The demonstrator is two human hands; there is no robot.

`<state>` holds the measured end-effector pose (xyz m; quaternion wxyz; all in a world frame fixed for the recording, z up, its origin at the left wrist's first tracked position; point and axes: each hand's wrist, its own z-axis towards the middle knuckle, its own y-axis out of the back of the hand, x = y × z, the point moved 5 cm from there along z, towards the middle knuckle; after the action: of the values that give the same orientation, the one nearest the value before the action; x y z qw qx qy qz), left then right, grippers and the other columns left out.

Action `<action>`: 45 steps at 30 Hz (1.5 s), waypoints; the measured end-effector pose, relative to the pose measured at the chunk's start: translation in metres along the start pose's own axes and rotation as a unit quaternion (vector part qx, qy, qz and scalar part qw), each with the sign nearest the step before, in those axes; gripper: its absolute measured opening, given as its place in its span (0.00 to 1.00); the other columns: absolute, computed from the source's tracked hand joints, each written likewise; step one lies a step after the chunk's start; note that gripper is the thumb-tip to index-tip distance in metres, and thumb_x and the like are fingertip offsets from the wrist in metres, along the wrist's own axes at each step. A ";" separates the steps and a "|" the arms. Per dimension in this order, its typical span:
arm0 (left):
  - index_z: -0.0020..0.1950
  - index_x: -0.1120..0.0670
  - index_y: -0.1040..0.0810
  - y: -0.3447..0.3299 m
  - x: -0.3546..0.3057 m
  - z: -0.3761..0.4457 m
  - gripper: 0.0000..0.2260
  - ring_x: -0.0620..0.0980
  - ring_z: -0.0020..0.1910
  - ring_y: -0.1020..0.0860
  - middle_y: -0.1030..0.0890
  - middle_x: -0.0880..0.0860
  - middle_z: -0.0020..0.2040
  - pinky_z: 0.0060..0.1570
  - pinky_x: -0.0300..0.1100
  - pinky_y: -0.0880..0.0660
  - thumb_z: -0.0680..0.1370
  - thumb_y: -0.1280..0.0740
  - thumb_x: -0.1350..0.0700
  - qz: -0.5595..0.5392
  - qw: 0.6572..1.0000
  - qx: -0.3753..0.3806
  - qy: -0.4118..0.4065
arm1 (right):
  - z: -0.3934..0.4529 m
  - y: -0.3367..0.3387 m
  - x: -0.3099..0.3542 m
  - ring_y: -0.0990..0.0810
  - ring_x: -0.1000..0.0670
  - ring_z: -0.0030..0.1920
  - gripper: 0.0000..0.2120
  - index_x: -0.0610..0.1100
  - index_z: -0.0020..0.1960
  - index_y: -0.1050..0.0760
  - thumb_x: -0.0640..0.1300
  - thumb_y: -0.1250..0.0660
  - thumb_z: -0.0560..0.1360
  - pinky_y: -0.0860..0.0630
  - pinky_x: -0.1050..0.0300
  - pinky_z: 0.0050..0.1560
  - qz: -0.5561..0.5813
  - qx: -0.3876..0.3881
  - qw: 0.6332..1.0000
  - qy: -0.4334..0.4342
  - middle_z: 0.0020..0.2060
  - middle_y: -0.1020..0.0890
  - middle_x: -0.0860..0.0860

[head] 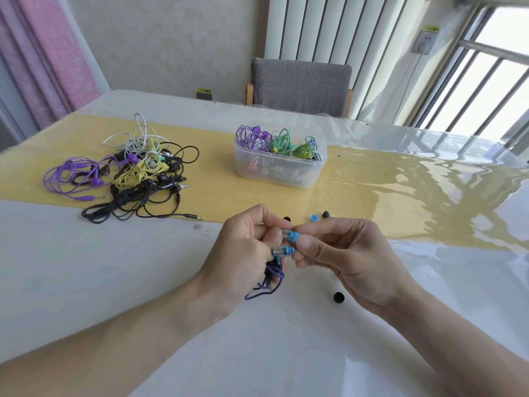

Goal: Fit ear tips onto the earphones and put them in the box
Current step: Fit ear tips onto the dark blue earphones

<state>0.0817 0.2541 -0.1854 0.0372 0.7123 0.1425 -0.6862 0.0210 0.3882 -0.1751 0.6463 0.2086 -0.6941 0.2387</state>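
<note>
Blue silicone, a small ear tip, sits pinched between the thumb and fingers of our right hand and is pressed against the nozzle of the upper earbud. Our left hand grips both metallic blue earbuds, its fingers curled round them; the lower earbud has a bare nozzle, and the dark braided cord hangs below that hand.

We take the clear plastic box as our landmark. It stands on the yellow runner beyond our hands and holds coiled purple, green and yellow earphones. Well to the left of the box lies a tangled heap of earphones in black, purple, yellow and white. Nearer to us than the box, just past our hands, lie a loose blue ear tip and two black ear tips. Another black ear tip lies on the white tabletop, under our right wrist.
</note>
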 end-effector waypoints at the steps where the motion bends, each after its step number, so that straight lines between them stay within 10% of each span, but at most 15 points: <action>1: 0.44 0.59 0.26 0.000 -0.001 0.000 0.11 0.48 0.27 0.27 0.23 0.51 0.29 0.26 0.39 0.30 0.81 0.43 0.70 0.022 1.000 0.002 -0.015 | 0.000 0.001 -0.001 0.17 0.47 0.36 0.08 0.39 0.42 0.13 0.40 0.26 0.65 0.20 0.59 0.40 0.000 -0.004 1.000 0.003 0.37 0.15 0.37; 18: 0.57 0.47 0.17 0.010 -0.023 -0.005 0.10 0.46 0.34 0.20 0.18 0.46 0.39 0.38 0.35 0.24 0.77 0.29 0.58 0.229 0.935 -0.094 -0.254 | -0.002 0.004 0.007 0.13 0.39 0.39 0.09 0.41 0.41 0.14 0.46 0.24 0.65 0.20 0.39 0.51 -0.032 -0.104 0.992 0.059 0.39 0.13 0.40; 29: 0.54 0.53 0.15 0.010 -0.016 0.000 0.08 0.42 0.40 0.17 0.14 0.46 0.40 0.43 0.35 0.22 0.75 0.28 0.58 0.202 0.956 -0.045 -0.208 | -0.002 0.004 0.010 0.14 0.47 0.37 0.07 0.37 0.48 0.15 0.39 0.28 0.72 0.21 0.63 0.39 -0.077 -0.056 0.992 0.081 0.38 0.13 0.43; 45: 0.54 0.56 0.15 0.005 -0.010 0.005 0.08 0.47 0.42 0.15 0.14 0.50 0.43 0.44 0.38 0.20 0.78 0.32 0.63 0.148 0.973 0.013 -0.174 | -0.006 0.006 0.017 0.14 0.49 0.36 0.07 0.41 0.45 0.13 0.33 0.30 0.76 0.22 0.64 0.39 -0.134 -0.061 0.985 0.094 0.36 0.13 0.46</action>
<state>0.0778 0.2463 -0.1763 0.1532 0.5955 0.0176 -0.7884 0.0209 0.3972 -0.1584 0.7461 0.2367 -0.6095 0.1262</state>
